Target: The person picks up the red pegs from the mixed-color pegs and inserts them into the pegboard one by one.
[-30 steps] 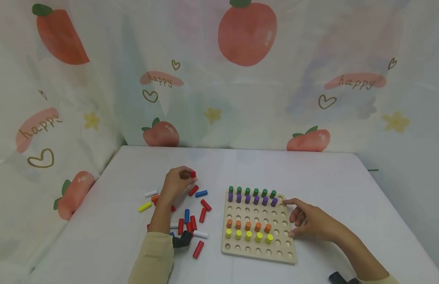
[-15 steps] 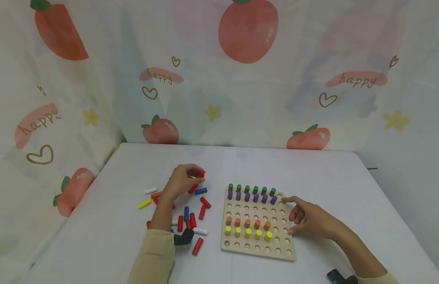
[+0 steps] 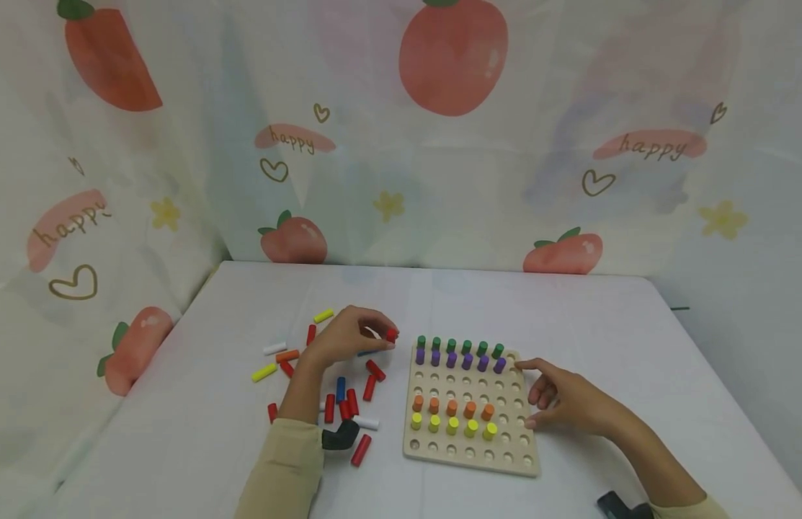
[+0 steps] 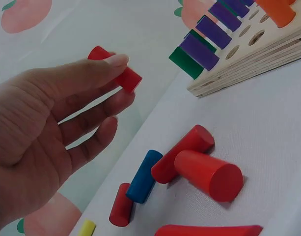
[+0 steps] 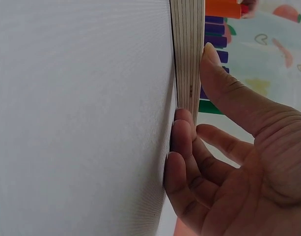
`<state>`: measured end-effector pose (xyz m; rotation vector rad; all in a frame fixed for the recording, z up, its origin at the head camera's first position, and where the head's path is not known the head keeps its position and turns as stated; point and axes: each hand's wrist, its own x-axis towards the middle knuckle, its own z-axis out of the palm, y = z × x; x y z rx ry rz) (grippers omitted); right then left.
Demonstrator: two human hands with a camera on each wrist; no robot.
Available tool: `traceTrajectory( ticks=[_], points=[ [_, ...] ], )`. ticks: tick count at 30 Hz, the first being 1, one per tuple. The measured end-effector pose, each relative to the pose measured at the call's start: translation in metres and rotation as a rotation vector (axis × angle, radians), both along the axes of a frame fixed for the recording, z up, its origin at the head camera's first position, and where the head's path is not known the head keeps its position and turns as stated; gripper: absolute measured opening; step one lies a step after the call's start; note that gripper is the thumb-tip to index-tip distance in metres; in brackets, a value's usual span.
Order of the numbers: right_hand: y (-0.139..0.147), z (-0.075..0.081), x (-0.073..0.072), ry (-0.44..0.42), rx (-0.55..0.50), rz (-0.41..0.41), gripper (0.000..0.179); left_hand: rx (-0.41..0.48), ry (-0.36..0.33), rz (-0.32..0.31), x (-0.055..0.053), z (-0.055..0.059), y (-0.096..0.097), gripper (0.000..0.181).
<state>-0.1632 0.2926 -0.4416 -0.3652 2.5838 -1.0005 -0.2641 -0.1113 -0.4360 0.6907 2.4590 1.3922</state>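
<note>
Red peg [image 4: 131,80] pinched w/ L hand [image 3: 346,337]; R hand [image 3: 572,404] touching pegboard [image 3: 443,386].

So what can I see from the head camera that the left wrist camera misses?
Only the head view shows the right hand touching the board, the yellow pegs standing in it, and the "happy" lettering.

Only the left wrist view shows the palm side of the left hand, both ends of the red peg it pinches, and the layers in the board's wooden side.

Both show that pinch, green pegs, purple pegs and orange pegs in the board, plus loose red pegs and a blue peg.
</note>
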Motion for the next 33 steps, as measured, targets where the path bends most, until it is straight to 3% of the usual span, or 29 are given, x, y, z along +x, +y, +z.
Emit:
traceTrajectory(
  ticks=[7,16,23,33],
  points=[
    [-0.001,0.002,0.002,-0.008,-0.008,-0.001,0.091,0.021,-0.027,-0.109,0.002,0.001,0.011,0.020],
    [0.001,0.001,0.002,-0.020,-0.004,0.001,0.092,0.033,-0.065,-0.181,0.003,-0.004,0.021,0.021],
    [-0.002,0.002,0.001,-0.026,0.001,-0.002,0.093,0.004,-0.046,-0.298,0.003,-0.007,0.026,0.020],
    [0.000,0.001,0.001,-0.039,-0.012,-0.002,0.093,-0.072,-0.030,-0.281,0.005,-0.013,0.033,0.018]
  ],
)
